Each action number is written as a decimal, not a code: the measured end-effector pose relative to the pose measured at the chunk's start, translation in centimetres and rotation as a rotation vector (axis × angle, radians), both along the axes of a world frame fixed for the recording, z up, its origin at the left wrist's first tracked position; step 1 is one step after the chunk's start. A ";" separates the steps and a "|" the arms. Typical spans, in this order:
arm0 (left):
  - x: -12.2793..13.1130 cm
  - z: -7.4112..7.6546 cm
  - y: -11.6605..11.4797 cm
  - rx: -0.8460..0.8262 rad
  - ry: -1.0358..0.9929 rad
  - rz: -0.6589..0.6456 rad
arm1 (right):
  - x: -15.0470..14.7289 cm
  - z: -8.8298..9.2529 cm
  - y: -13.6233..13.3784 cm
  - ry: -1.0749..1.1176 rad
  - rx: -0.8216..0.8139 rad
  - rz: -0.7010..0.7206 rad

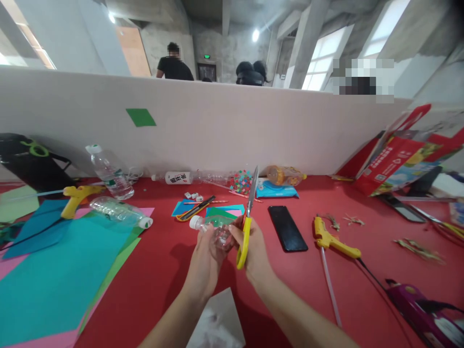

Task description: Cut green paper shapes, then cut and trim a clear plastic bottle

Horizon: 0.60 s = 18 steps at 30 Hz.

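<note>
My left hand [208,253] is closed around a clear plastic bottle [220,233], which looks like a short top part lying on its side. Its white cap [195,221] points left. My right hand [253,249] has yellow-handled scissors [245,237] in its grip, blades upright and close together, pointing away from me. Fingers of that same hand also touch the bottle's right end, hiding its edge. Behind the bottle lie small coloured paper pieces [235,211] and a yellow and black utility knife [195,209]. Below my hands rests a white sheet [221,319].
On the right are a black phone [288,228] and a yellow glue gun [328,239]. Coloured paper [65,275], another glue gun [78,198] and a lying bottle [119,210] occupy the left. A white partition [217,130] borders the red table [145,290].
</note>
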<state>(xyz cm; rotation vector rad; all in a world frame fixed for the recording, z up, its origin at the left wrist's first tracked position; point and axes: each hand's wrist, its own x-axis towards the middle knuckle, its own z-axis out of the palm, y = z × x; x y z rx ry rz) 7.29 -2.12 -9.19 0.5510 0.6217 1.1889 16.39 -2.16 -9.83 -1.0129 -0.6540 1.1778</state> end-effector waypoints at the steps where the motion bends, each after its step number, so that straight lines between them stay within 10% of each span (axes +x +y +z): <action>1: -0.1 -0.1 0.1 -0.001 -0.007 0.009 | 0.0 0.0 -0.1 0.011 -0.005 -0.001; 18: -0.3 -1.6 0.1 -0.028 0.024 0.119 | -0.7 -0.9 -0.8 -0.037 -0.074 0.019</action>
